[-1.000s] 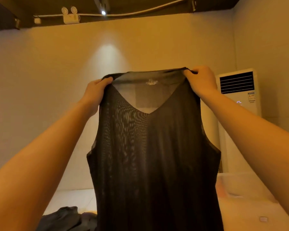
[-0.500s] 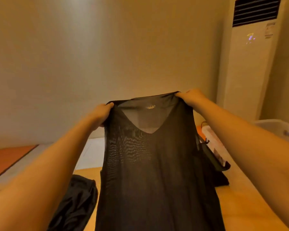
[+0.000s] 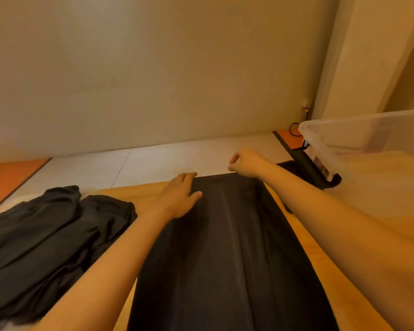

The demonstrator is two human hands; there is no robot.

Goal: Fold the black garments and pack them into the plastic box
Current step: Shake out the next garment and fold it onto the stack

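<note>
A black sleeveless garment point(image 3: 227, 247) lies flat and lengthwise on the wooden table point(image 3: 144, 189), its top edge at the far side. My left hand point(image 3: 178, 197) rests on the garment's top left corner with fingers spread and straight. My right hand point(image 3: 245, 163) hovers at the top right corner with its fingers curled; whether it still pinches the cloth is not visible. A clear plastic box point(image 3: 368, 149) stands at the right, beside the garment. More black garments point(image 3: 46, 237) lie in a loose heap at the left.
Another piece of black cloth point(image 3: 294, 168) lies between the flat garment and the box. Beyond the table's far edge is a pale tiled floor point(image 3: 153, 161) and a plain wall. A white standing air conditioner point(image 3: 359, 51) rises behind the box.
The garment was held up by its shoulders in both hands; now it lies flat on the table. My left hand has let go and rests open on it. My view tilted down.
</note>
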